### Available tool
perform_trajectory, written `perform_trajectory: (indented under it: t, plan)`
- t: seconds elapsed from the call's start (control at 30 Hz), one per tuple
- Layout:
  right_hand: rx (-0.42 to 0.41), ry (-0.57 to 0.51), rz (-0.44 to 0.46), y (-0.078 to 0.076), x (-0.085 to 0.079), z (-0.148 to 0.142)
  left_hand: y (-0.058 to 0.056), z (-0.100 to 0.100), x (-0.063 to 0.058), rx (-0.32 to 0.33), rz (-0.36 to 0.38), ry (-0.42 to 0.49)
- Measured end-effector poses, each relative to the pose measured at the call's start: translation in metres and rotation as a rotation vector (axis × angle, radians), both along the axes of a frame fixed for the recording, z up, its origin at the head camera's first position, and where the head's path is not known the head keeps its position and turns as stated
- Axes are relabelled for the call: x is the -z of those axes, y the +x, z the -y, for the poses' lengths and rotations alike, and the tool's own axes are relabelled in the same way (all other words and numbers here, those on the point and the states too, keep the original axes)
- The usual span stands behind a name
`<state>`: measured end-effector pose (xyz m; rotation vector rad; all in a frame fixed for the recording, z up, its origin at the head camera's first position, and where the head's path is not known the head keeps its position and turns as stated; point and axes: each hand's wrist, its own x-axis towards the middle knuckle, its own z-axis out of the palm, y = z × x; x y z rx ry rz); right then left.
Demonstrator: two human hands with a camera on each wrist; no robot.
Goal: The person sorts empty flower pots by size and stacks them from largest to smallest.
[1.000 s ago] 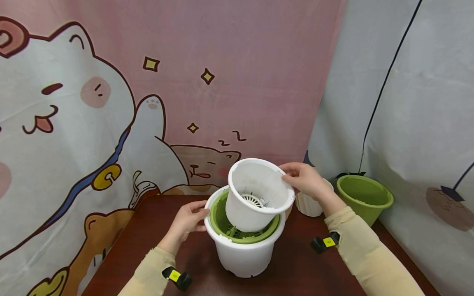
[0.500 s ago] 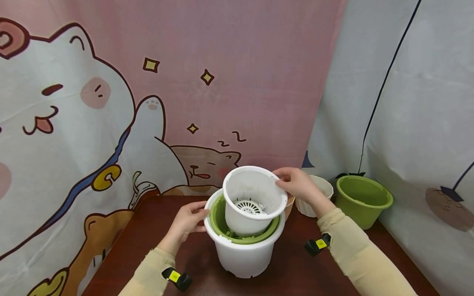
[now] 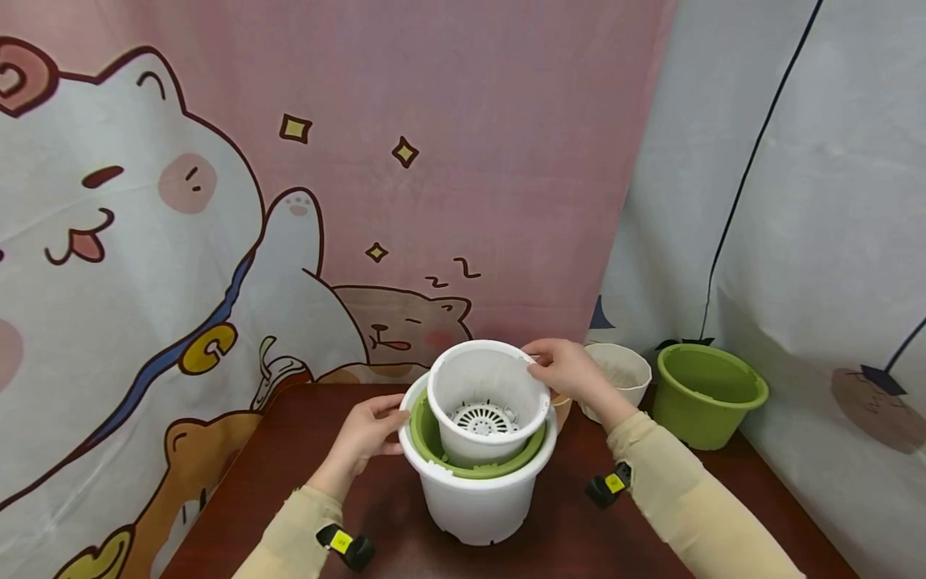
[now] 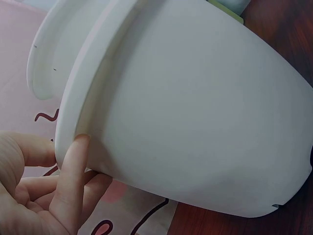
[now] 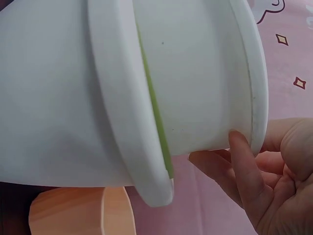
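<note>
Lowering the small slot-bottomed white pot [image 3: 488, 398] into the green pot [image 3: 425, 433]
My right hand [image 3: 567, 371] pinches its rim, lower than a second ago; my left hand [image 3: 367, 430] pinches the large white pot [image 3: 477, 507], so nesting seems nearly complete

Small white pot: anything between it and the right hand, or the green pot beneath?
Nothing visible: the right hand grips the small white pot by its rim; its base is inside the green pot, contact hidden.

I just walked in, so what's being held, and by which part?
The right hand holds the small white pot by its rim; the left hand, the large white pot, likewise.
</note>
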<state>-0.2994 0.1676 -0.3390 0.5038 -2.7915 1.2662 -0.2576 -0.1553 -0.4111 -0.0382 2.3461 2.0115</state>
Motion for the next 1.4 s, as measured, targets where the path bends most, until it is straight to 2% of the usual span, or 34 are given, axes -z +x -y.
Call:
perform_trajectory:
  t: [0.83,1.07,1.4]
  plan:
    - [0.049,0.131,-0.006,0.000,0.013,0.016,0.001,-0.001,0.000,-0.004,-0.004,-0.002]
    - [0.081,0.220,-0.045,0.003,0.012,0.023,0.001,0.000,0.000,-0.007,-0.004,-0.003]
    - [0.098,0.251,-0.085,0.001,0.014,0.029,0.001,-0.001,0.000,-0.003,-0.005,0.009]
